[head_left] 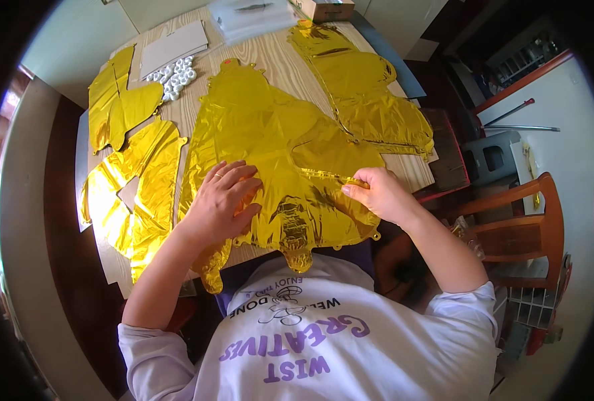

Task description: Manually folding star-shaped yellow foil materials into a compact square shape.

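A large flat gold foil balloon (250,127) lies across the middle of the wooden table, its near end reaching over the front edge. My left hand (227,197) rests on its left part, palm down with the fingers stretched out. At the right, my right hand (377,194) pinches the balloon's foil edge between thumb and fingers. A crease runs from that pinch toward the middle, where part of the foil is folded over. Small tabs stick out along the balloon's outline.
More flat gold foil balloons lie at the left (140,194), far left (116,100) and far right (363,87). White ring-like pieces (176,77) sit by grey card sheets (173,48). Clear plastic bags (253,17) and a cardboard box (327,9) are at the back. A wooden chair (517,234) stands right.
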{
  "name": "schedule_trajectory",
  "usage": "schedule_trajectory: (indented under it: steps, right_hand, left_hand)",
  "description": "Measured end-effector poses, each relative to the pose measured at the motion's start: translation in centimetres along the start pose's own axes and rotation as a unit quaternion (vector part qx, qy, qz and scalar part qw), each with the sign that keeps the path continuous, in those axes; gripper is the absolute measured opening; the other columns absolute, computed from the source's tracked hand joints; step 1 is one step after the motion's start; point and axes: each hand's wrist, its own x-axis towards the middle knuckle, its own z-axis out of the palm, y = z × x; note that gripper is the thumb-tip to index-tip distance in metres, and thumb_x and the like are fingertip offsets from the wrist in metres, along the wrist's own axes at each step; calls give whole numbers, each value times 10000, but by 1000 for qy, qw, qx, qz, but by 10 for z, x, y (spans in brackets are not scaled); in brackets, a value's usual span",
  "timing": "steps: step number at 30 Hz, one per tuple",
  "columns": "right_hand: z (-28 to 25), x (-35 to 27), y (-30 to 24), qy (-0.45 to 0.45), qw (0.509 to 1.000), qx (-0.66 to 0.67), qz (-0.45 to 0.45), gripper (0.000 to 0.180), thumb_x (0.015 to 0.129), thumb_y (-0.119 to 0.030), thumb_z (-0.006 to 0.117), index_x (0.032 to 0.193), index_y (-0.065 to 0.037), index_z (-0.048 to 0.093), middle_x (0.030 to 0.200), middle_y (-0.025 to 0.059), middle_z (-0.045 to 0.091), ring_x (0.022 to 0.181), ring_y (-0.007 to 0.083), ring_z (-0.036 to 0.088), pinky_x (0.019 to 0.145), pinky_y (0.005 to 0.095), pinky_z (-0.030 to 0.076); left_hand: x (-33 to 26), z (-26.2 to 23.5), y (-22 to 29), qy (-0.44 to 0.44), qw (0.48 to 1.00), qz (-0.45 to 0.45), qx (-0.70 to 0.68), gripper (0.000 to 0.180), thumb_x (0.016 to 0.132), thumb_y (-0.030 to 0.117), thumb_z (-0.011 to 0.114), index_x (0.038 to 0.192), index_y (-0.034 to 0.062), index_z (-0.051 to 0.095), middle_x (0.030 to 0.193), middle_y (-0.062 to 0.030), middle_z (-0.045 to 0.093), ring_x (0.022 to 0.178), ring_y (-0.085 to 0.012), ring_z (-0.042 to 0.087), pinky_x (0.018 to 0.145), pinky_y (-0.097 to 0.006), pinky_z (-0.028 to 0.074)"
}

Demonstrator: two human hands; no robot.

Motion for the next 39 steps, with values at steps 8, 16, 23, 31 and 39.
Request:
schedule_trajectory:
  steps: [8, 16, 23, 31, 39]
  right_hand:
    - [-7, 6, -2, 4, 998, -55, 6, 303, 952, -263, 714, 911, 37, 696, 657, 93, 608, 612, 115, 516, 583, 332, 445]
    - [-5, 8, 10, -4, 999, 39, -8, 235, 935, -175, 724, 1007, 48, 701, 776, 40, 674, 684, 87, 566, 649, 292, 477]
    - [-4, 10, 18, -7, 998, 59, -1, 213, 929, -130, 720, 1027, 57, 693, 813, 36, 685, 720, 70, 592, 661, 262, 487]
    - [-6, 14, 20, 0, 998, 54, -9, 263, 881, -198, 760, 1012, 26, 720, 754, 117, 703, 657, 153, 637, 614, 349, 491]
    - [-14, 12, 7, -14, 1000, 12, 15, 242, 909, -159, 745, 1011, 55, 695, 793, 41, 675, 702, 81, 574, 652, 285, 483]
  left_hand:
    - [9, 1, -1, 5, 1000, 1, -10, 430, 808, 183, 768, 1203, 63, 645, 1316, -150, 614, 1288, -381, 542, 1095, -499, 425]
    - [11, 8, -2, 12, 1000, 7, 2, 451, 808, 185, 766, 1220, 58, 631, 1323, -161, 609, 1281, -392, 544, 1072, -491, 441]
    - [11, 7, 0, 22, 1000, 3, -22, 441, 812, 169, 752, 1222, 54, 636, 1309, -180, 604, 1260, -395, 551, 1047, -493, 445]
    - [22, 2, -2, 35, 999, 30, -12, 453, 823, 166, 735, 1245, 42, 629, 1303, -185, 597, 1258, -413, 547, 1059, -512, 435]
    - [27, 18, -7, 23, 998, 55, -27, 503, 813, 217, 758, 1263, 36, 624, 1325, -196, 588, 1279, -423, 532, 1079, -525, 428]
